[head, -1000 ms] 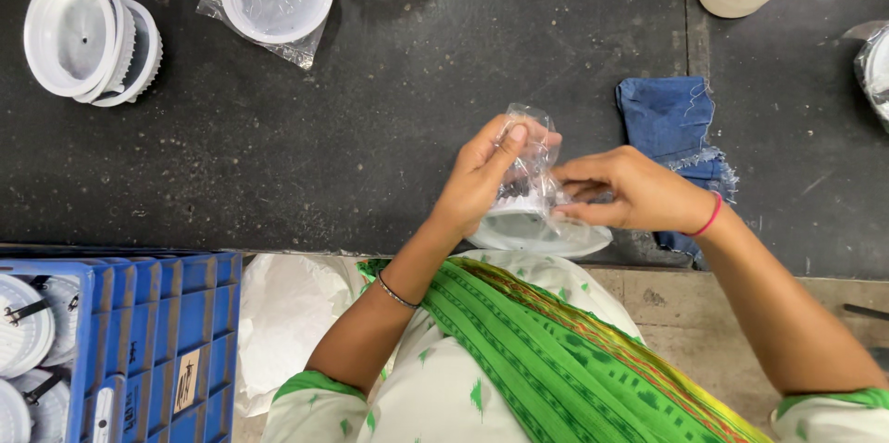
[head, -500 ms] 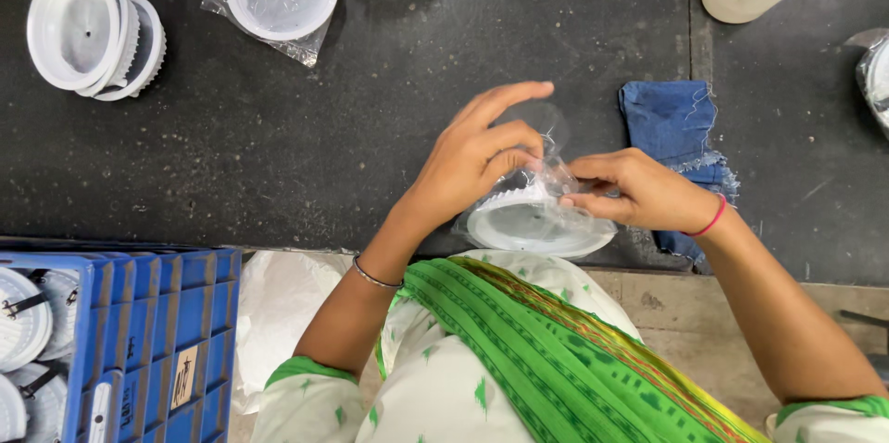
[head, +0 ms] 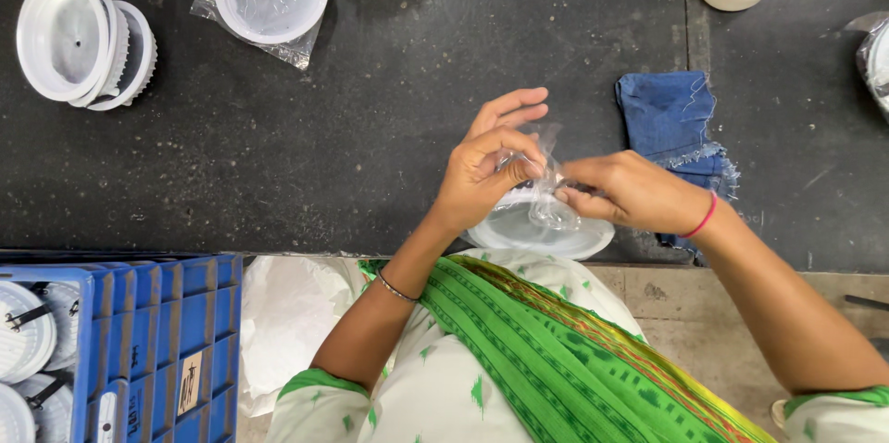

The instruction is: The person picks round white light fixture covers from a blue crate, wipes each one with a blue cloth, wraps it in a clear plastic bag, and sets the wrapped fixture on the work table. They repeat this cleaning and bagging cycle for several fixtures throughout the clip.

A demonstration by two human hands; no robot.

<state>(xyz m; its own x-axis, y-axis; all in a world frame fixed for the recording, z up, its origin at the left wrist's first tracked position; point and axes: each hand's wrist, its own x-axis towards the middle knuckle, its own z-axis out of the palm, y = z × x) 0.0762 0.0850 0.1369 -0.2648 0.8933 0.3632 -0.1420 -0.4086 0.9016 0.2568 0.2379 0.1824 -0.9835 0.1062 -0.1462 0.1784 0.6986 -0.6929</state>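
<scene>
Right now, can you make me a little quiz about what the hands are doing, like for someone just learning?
1. True or false: both hands pinch the clear plastic bag over the white round dish.
2. Which hand wears a pink band? A. left hand B. right hand
3. Fill in: the folded cloth beside the right hand is ____.

Key: 1 true; 2 B; 3 blue

Dark table [head: 370, 147] bears white discs [head: 79, 40], denim rag [head: 671, 119].
</scene>
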